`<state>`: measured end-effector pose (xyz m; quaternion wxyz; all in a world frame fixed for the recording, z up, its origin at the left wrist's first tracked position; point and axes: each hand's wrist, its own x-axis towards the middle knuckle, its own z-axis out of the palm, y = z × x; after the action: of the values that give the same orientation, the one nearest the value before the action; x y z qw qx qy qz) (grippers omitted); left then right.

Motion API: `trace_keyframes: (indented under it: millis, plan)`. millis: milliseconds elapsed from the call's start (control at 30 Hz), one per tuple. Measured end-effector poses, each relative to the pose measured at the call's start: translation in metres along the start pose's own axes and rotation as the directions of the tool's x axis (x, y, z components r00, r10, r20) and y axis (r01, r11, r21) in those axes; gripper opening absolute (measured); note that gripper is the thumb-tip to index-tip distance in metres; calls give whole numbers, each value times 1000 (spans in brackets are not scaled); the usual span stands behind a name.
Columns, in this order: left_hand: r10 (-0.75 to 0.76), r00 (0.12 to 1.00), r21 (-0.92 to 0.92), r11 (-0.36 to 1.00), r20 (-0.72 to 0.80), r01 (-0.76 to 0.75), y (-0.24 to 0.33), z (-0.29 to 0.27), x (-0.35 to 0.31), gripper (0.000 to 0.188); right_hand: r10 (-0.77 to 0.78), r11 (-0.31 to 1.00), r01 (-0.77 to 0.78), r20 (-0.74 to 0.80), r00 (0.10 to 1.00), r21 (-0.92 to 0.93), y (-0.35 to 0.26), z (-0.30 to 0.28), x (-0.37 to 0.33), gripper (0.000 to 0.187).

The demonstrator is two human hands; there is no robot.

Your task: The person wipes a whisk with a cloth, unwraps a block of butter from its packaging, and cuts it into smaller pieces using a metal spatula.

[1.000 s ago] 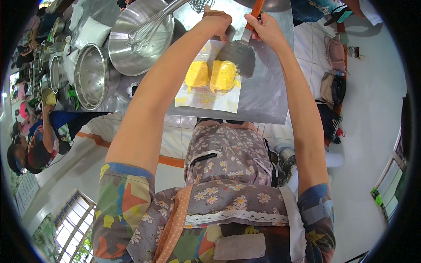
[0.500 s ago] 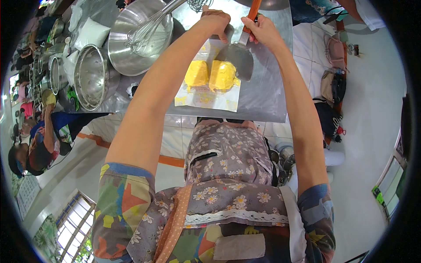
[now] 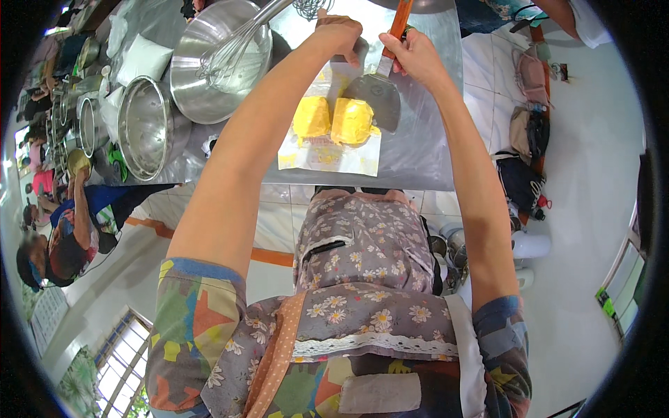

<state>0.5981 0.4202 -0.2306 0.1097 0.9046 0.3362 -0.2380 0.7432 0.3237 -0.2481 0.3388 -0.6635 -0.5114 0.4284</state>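
Note:
My right hand is closed round the orange handle of a spatula with a wide, flat metal blade. The blade is tilted low over the table, its left edge beside a soft yellow block that looks like butter or margarine. A second such block sits just left of it. Both rest on a smeared white wrapper. My left hand is at the wrapper's far end, fingers apart, one pointing away and one reaching down. A grey shape beside its fingers is too unclear to name.
Left on the metal table stands a large steel bowl with a whisk across it. Nearer is another steel bowl, with a white bag behind. A person works at far left; another person's arm shows at top right.
Both hands stay almost where they were. The spatula blade has shifted very slightly downward beside the yellow block. The whole view has moved a little.

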Motion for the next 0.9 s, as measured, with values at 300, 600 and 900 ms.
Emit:
trace_keyframes:
  millis: [300,600,900]
  plan:
    - [6,998,-26,1000,-58,-7,-1,5,2,44,144,989,-148,98,985,30,10,27,-30,46]
    - [-7,1000,-39,999,11,7,-1,2,1,43,184,974,-189,48,982,124,14,27,-40,45]
    - [-90,980,-93,993,-178,74,-4,26,-22,36,219,953,-218,19,976,210,18,20,-43,40]
